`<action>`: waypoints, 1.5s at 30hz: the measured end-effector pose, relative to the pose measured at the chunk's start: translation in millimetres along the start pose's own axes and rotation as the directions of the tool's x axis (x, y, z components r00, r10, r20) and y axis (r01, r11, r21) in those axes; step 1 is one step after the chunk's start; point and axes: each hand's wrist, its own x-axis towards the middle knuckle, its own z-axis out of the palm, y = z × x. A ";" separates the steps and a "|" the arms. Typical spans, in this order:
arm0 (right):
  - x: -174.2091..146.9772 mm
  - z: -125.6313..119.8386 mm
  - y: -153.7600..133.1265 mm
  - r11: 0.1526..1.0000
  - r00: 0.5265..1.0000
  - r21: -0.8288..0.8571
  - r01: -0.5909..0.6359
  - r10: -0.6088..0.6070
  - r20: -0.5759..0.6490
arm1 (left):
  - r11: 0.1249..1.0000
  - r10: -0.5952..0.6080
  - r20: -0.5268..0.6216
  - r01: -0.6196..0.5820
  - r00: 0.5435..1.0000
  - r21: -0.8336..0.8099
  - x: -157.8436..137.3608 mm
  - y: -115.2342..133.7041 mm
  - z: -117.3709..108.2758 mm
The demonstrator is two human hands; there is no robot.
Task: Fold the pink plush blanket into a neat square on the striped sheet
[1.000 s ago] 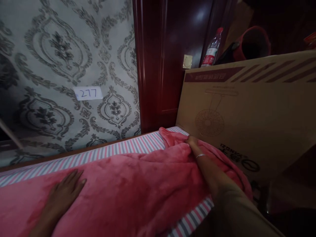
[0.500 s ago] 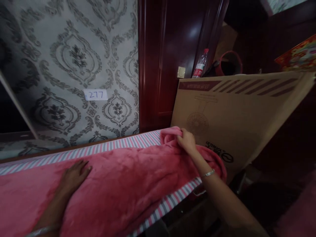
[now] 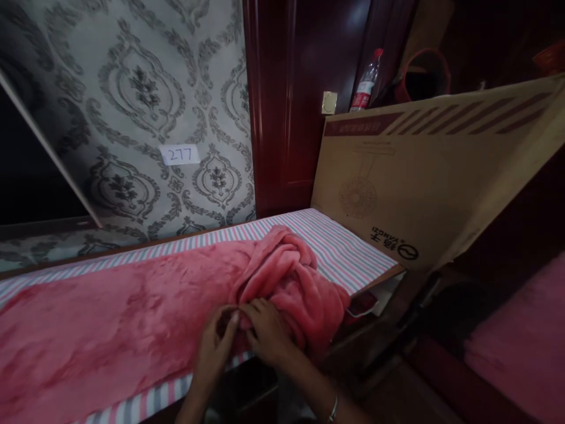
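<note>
Blanket [image 3: 128, 318], pink and plush, lies lengthwise on the striped cloth [image 3: 346, 244] covering the worktop [image 3: 388, 275]. Its left part is spread fairly flat, extending left from my hands; its right part is gathered into a twisted heap of folds, just beyond and to the right of them. My left hand [image 3: 216, 338] is at the near side, where flat part meets heap, thumb and fingers curled in a pinch on the fabric. My right hand [image 3: 265, 327] is just beside it, fingers bent over a fold at the base of the heap and gripping it. Fingertips of both hands nearly meet. Right of the heap, striped cloth lies exposed up to the cardboard box [image 3: 424, 182]. Bottle [image 3: 365, 88] with red cap: upright, slightly tilted in view, behind the box's top edge. Wall card [image 3: 180, 154] reads 277.
</note>
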 end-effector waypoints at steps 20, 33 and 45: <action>41.8 -74.9 -70.2 0.545 0.918 0.838 -0.003 0.333 -0.214 | 0.970 -0.082 0.009 0.082 0.997 -0.231 -27.6 47.4 27.0; 76.7 -35.9 -40.0 0.481 0.994 0.876 -0.022 0.107 -0.034 | 0.717 -0.515 -0.203 0.289 0.833 -0.634 -21.0 38.3 -38.9; 106.7 -102.7 71.7 0.955 0.793 0.287 0.069 0.122 -0.597 | 0.870 -0.411 -0.268 0.287 0.871 -0.401 -25.5 -14.8 -30.1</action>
